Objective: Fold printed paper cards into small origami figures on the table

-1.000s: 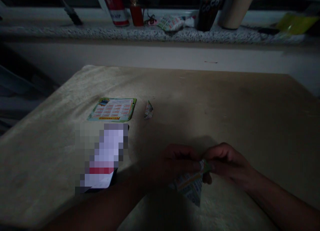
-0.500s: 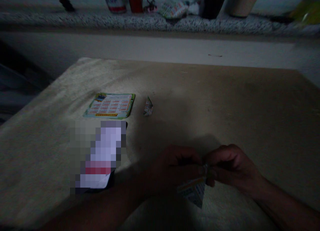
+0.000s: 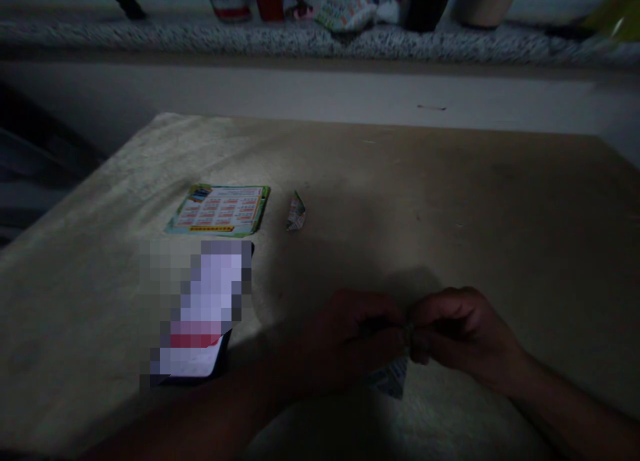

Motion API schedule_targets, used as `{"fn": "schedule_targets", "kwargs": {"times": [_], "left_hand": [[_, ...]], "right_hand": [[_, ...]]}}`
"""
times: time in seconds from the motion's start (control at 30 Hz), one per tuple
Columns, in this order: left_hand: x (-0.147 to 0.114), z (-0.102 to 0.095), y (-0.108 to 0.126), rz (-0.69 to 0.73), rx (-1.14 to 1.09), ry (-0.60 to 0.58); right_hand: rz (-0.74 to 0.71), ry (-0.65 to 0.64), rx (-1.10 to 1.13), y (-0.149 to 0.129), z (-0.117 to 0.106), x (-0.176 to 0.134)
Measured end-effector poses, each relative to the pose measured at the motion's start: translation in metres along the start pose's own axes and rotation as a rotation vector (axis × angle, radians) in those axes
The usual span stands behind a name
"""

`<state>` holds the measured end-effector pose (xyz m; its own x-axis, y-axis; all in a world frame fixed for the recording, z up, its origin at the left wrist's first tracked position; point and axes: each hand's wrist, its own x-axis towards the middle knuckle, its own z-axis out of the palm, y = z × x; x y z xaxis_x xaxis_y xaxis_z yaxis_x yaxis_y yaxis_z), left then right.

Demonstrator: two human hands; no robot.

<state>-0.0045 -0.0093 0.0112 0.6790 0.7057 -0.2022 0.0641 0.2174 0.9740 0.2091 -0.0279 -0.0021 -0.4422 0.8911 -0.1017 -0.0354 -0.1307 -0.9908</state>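
Observation:
Between my hands is a folded piece of printed paper (image 3: 393,380), its pointed lower part hanging below the fingers. My left hand (image 3: 367,324) pinches it from the left, thumb pressed along its upper edge. From the other side, my right hand (image 3: 453,328) pinches the same paper at its top, the fingertips of both hands almost meeting. The upper part of the paper is hidden by the fingers, and the light is dim. Farther off on the table stands a small folded paper piece (image 3: 296,212) with a pointed tip.
A phone (image 3: 210,314) with a lit, blurred-out screen lies left of my hands. Beyond it sits a stack of printed cards (image 3: 220,211) on the pale table (image 3: 475,201). A speckled stone ledge (image 3: 280,41) behind holds cans, a crumpled packet (image 3: 345,13) and other items.
The folded paper has shifted up and tilted, so less of its printed face shows below my left thumb. My right fingers have drawn slightly left, closer to the left fingertips.

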Motion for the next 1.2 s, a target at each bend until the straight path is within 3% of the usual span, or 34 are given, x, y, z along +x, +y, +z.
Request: {"fn": "schedule_targets", "kwargs": {"times": [0.23, 0.43, 0.83, 1.2], "left_hand": [[0.0018, -0.0019, 0.0019, 0.059, 0.188, 0.016], [0.0016, -0.0005, 0.001, 0.048, 0.333, 0.005], [0.0044, 0.0052, -0.0018, 0.103, 0.316, -0.033], [0.0035, 0.0028, -0.0058, 0.05, 0.115, 0.063]], "right_hand": [[0.026, 0.138, -0.122, 0.0002, 0.0064, 0.0006], [0.0, 0.124, -0.27, -0.001, 0.0072, 0.001], [-0.315, 0.149, -0.549, 0.0003, 0.0091, 0.0007], [-0.09, 0.118, -0.26, -0.0031, 0.0094, 0.0023]]}}
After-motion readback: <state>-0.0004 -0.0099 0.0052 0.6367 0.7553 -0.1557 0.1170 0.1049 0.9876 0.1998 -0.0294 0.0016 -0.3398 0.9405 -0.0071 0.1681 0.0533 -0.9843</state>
